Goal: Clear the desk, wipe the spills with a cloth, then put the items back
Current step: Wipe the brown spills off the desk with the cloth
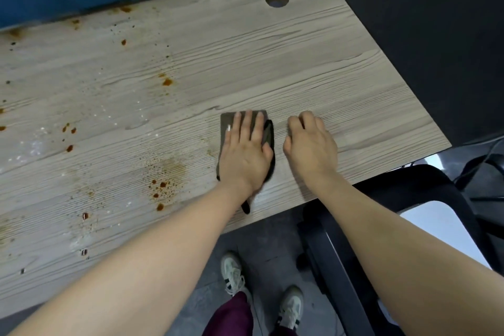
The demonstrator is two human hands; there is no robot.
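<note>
A folded grey-brown cloth (246, 142) is pressed flat by the left hand (246, 148) near the pale wood-grain desk's (313, 63) right edge — the right hand (311, 144) rests beside it, fingers loosely bent, holding nothing.

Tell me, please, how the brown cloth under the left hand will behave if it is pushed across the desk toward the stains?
The cloth is probably soft and floppy: its folded edge bulges beside the left hand. Under flat straight fingers it should slide, perhaps bunching at the folds. It looks thin, so likely light.
</note>
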